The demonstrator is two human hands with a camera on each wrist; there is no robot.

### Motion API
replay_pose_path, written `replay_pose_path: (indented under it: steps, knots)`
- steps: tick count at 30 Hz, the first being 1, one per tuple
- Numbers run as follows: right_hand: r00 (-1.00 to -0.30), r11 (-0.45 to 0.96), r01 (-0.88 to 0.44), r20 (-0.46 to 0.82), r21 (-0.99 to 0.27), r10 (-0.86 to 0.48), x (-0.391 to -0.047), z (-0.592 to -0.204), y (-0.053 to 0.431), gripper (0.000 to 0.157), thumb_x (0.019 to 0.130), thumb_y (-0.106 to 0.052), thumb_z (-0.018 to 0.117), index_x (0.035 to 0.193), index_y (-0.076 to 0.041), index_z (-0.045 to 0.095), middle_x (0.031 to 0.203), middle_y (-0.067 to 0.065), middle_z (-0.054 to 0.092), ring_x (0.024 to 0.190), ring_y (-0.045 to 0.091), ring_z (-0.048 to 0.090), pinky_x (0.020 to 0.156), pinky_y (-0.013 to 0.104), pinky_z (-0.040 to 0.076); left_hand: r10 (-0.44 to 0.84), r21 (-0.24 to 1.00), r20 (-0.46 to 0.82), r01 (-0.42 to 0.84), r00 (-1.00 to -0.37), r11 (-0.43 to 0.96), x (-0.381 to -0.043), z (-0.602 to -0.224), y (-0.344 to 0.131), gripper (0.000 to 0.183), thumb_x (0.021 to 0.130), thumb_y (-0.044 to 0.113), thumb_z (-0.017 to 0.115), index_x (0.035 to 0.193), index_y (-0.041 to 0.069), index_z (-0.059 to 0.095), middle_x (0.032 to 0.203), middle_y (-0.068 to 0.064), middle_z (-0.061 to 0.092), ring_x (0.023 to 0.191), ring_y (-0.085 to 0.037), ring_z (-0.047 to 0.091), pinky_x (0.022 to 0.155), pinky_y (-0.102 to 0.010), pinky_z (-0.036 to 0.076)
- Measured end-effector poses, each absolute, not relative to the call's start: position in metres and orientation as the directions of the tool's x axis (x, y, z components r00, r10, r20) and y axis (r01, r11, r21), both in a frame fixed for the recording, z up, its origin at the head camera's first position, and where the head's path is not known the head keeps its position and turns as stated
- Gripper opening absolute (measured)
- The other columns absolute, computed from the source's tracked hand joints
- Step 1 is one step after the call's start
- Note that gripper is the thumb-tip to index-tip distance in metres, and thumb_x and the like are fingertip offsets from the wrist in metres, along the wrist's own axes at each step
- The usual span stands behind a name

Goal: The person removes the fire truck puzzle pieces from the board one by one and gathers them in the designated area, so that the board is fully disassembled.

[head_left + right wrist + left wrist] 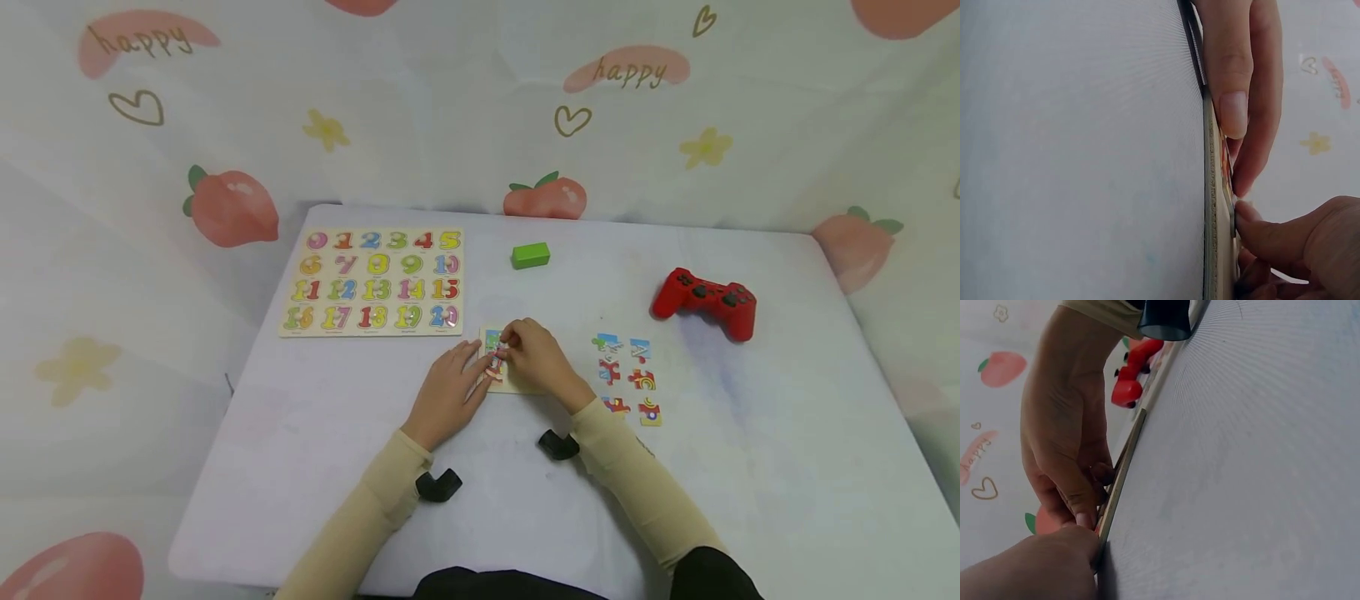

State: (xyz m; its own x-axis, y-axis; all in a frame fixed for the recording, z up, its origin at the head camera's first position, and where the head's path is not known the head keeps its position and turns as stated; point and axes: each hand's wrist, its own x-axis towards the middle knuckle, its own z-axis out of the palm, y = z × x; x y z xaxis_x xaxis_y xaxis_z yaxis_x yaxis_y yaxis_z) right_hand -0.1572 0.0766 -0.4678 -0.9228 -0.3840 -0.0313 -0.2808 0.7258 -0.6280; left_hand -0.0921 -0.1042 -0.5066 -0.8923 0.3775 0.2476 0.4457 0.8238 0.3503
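Observation:
A small wooden puzzle board [515, 386] lies on the white table between both hands, with colourful pieces at its left side. My left hand [447, 392] rests its extended fingers on the board's left part, touching the pieces there. With thumb and fingertips, my right hand [542, 357] pinches a puzzle piece [498, 353] at the board; its fingers partly cover it. In the right wrist view, that piece [1229, 181] sits slightly tilted on the board [1211, 194], with the left fingers [1234, 112] and right thumb [1260, 228] close together.
Several loose puzzle pieces [609, 371] lie in two columns right of the board. A number puzzle board [372, 335] is at the back left. Behind are a green block [531, 256] and a red game controller [705, 302]. Black wrist mounts [438, 485] hang under the forearms.

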Motion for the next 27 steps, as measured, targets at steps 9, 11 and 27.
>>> replay_pose_path:
  steps: [9, 11, 27]
  knots:
    - [-0.93, 0.721, -0.262, -0.032, -0.641, -0.366, -0.1562, -0.4712, 0.0753, 0.017, 0.086, -0.017, 0.072, 0.096, -0.005, 0.063, 0.087, 0.007, 0.059, 0.081, 0.019, 0.053, 0.075, 0.034, 0.047, 0.389, 0.342, 0.262, 0.462, -0.883, 0.818, -0.0906, -0.5112, -0.1079, 0.042, 0.098, 0.033, 0.052, 0.138, 0.02, 0.053, 0.145, -0.008, 0.046, 0.137, -0.027, 0.038, 0.107, -0.05, 0.035]
    - [-0.934, 0.72, -0.257, -0.026, -0.645, -0.356, -0.1557, -0.4705, 0.0752, 0.017, 0.086, -0.016, 0.072, 0.096, -0.005, 0.063, 0.087, 0.007, 0.06, 0.081, 0.02, 0.054, 0.075, 0.034, 0.047, 0.389, 0.341, 0.254, 0.459, -0.885, 0.82, -0.0923, -0.5121, -0.1082, 0.043, 0.098, 0.035, 0.051, 0.139, 0.021, 0.053, 0.145, -0.007, 0.046, 0.137, -0.026, 0.037, 0.108, -0.049, 0.035]
    - [-0.949, 0.73, -0.208, -0.047, -0.651, -0.312, -0.1552, -0.4652, 0.0781, 0.014, 0.088, -0.016, 0.07, 0.094, -0.005, 0.064, 0.088, 0.007, 0.063, 0.08, 0.019, 0.056, 0.072, 0.031, 0.048, 0.38, 0.376, 0.234, 0.443, -0.895, 0.814, -0.0926, -0.5113, -0.11, 0.044, 0.097, 0.037, 0.052, 0.138, 0.022, 0.053, 0.151, -0.006, 0.039, 0.141, -0.025, 0.032, 0.109, -0.049, 0.033]
